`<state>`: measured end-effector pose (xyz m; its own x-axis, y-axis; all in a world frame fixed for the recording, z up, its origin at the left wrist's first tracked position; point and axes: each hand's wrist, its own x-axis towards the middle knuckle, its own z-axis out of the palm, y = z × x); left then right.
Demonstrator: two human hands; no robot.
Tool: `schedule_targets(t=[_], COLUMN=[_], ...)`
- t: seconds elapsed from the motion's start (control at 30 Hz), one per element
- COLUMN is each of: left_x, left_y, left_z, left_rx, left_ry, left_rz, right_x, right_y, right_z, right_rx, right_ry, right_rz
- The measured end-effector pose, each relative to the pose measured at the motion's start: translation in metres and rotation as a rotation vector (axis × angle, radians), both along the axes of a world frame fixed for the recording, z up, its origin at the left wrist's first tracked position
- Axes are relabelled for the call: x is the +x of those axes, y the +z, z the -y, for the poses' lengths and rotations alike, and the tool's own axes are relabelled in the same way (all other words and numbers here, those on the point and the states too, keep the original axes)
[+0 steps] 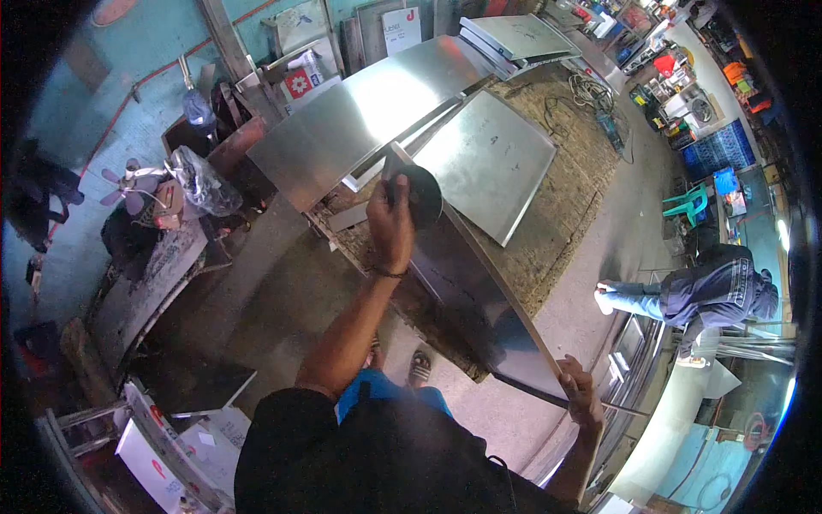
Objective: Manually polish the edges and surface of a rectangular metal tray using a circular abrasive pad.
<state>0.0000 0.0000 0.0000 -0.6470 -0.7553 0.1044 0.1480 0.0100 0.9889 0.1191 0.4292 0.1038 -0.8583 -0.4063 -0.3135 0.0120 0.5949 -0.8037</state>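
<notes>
A long, shiny metal panel (pixel 467 287) with a narrow folded edge stands tilted along the near side of the workbench. My left hand (pixel 392 224) is at its far end, closed around a dark round disc-like piece (pixel 425 199). The thumb lies over the disc, and most of the fingers are hidden. At the near right corner of the panel, my right hand (pixel 580 392) grips the edge, fingers bent over it. A flat square metal tray-like panel (pixel 492 163) lies on the bench, beyond the long panel.
The worn wooden workbench (pixel 582 184) also carries a wide metal sheet (pixel 368 111), stacked panels (pixel 522 38) and a corded power tool (pixel 608 128). A fan (pixel 133 184) stands left. At right, another person (pixel 706 287) bends over beside a green plastic chair (pixel 687 202).
</notes>
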Motion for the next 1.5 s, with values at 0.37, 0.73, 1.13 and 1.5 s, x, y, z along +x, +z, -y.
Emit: schedule_targets(t=[0.37, 0.73, 1.13, 1.5], left_x=[-0.011, -0.002, -0.013, 0.041], left_y=[0.001, 0.028, -0.006, -0.002], left_z=[0.027, 0.009, 0.005, -0.055], left_rx=[0.081, 0.345, 0.263, -0.06], left_ry=[0.009, -0.036, 0.006, -0.079], left_rz=[0.009, 0.004, 0.015, 0.166], right_x=[-0.001, -0.001, -0.002, -0.008], right_y=[0.003, 0.0, -0.001, 0.003], right_z=[0.011, -0.001, 0.006, 0.004], right_rx=[-0.009, 0.013, 0.002, -0.002], right_ry=[0.032, 0.063, 0.051, 0.058], right_rz=[-0.028, -0.06, -0.068, -0.044])
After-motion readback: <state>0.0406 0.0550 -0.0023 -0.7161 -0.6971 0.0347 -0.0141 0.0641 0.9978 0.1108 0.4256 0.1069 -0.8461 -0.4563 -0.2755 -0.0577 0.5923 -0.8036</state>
